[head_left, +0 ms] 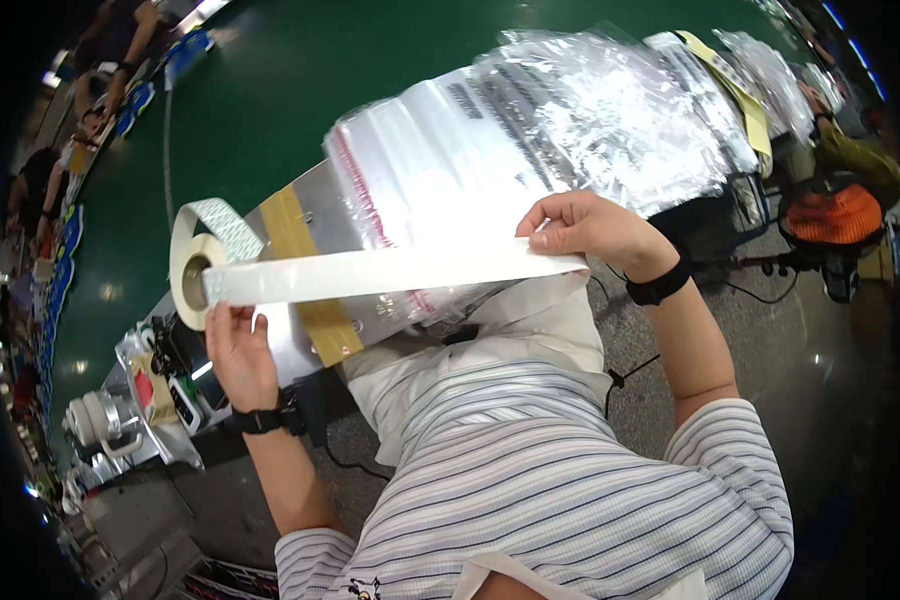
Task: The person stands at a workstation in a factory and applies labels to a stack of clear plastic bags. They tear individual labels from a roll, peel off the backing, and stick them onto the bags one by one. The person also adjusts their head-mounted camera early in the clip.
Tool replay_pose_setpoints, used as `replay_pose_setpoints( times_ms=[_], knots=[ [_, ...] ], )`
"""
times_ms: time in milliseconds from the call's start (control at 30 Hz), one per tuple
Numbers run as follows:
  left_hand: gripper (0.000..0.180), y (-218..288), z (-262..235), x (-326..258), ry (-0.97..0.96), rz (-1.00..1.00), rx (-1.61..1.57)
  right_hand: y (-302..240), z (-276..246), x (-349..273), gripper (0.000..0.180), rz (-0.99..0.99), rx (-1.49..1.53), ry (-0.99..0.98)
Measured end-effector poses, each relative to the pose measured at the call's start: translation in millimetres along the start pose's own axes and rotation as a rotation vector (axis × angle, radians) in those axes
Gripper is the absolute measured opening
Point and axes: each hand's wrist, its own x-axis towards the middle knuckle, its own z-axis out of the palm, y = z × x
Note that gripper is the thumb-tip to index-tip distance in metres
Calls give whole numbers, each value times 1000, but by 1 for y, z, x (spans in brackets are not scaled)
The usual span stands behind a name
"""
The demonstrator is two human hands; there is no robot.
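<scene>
A long white label strip point(390, 273) stretches almost level across the front of my body. Its left end meets a label roll point(185, 310), from which a printed length loops up and over. My left hand point(242, 360) holds the strip beside the roll, fingertips at its lower edge. At the other end, my right hand point(595, 235) pinches the strip between thumb and fingers, where it bends over. Behind the strip lies a stack of clear plastic bags point(430, 150) with a red band along one edge.
More crinkled clear bags point(630, 120) lie to the right on the green table point(270, 90). Brown tape point(315, 290) crosses the metal plate by me. An orange-fronted fan point(832, 212) stands at right. Tape rolls point(90, 418) are at lower left. Other people sit along the far left.
</scene>
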Motion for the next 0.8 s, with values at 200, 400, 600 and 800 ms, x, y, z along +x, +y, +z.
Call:
replay_pose_setpoints(
  times_ms=[200,400,600,800],
  knots=[
    [21,12,8,-5,53,201,70,6,-1,-4,28,-165,-467,103],
    [14,-10,75,-76,-357,-49,500,-25,60,13,31,-369,-432,20],
    [13,-29,85,-99,-431,-126,296,-19,121,38,20,-215,229,-342],
    [18,-26,66,-106,-118,187,642,3,116,39,13,-326,-27,-217]
  ],
)
